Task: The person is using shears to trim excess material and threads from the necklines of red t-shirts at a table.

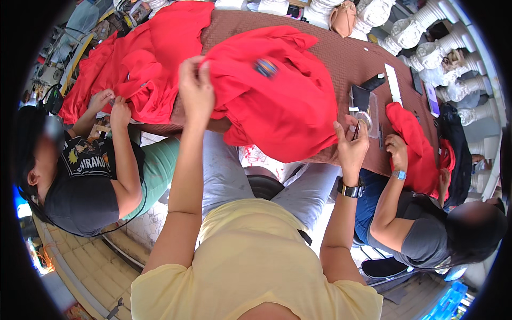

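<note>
A red garment [282, 101] with a small dark embroidered patch [265, 68] is spread in front of me, partly over the table edge and blurred by motion. My left hand [196, 88] is raised at its left side, fingers pinching the cloth's edge. Just off the garment's right side is my right hand [353, 149], its fingers curled around a small metal tool [357, 128] whose exact kind I cannot make out. Behind that hand, a clear plastic tray [373, 114] with dark items sits on the table.
The table has a brown textured cover [234, 24]. On the left, a person [101, 170] handles more red cloth [138, 58]; on the right another person [416, 224] works on a red garment [413, 146]. White balusters [421, 32] line the far side, near a tan pouch [343, 18].
</note>
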